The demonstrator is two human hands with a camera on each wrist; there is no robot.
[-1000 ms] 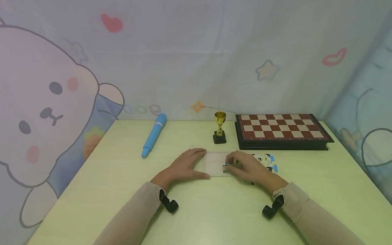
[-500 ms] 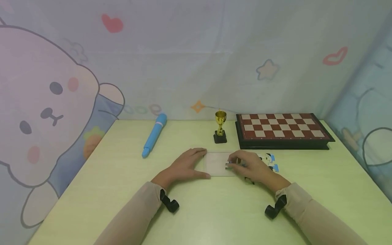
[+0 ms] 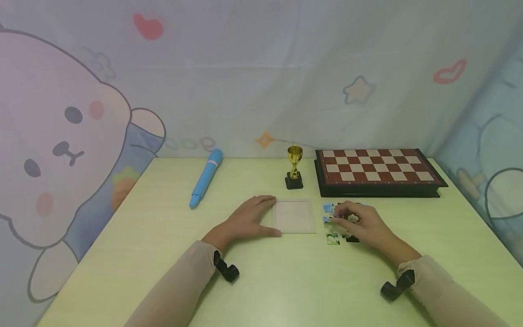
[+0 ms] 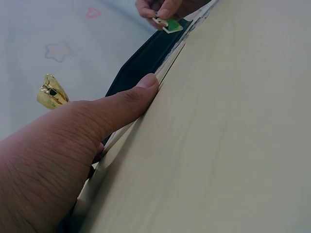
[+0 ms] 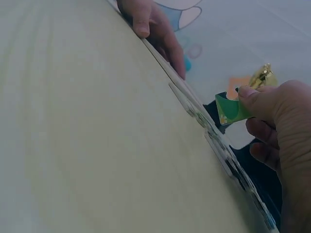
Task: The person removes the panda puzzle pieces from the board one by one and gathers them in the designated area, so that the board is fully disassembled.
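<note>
A shallow pale square puzzle tray (image 3: 294, 217) lies flat mid-table with a bare floor. My left hand (image 3: 247, 220) rests at its left side, thumb at the near corner and fingers at the far corner, held fairly straight. My right hand (image 3: 363, 223) is to the right of the tray, thumb and fingertips pinching a jigsaw piece (image 5: 232, 109) with green on it. The left wrist view shows that piece (image 4: 172, 25) up between the fingertips. Under and around the right hand lie several loose jigsaw pieces (image 3: 333, 239), partly covered by it.
Behind the pieces sits a black-sided checkered chessboard box (image 3: 377, 170). A small gold trophy cup (image 3: 294, 167) on a black base stands behind the tray. Farther left lies a blue toy microphone (image 3: 206, 178). A printed cloth (image 3: 229, 81) hangs along the table's back edge.
My right hand has moved right with the jigsaw piece, from over the tray to over the loose pieces, uncovering the tray's right edge. The left hand stays in place.
</note>
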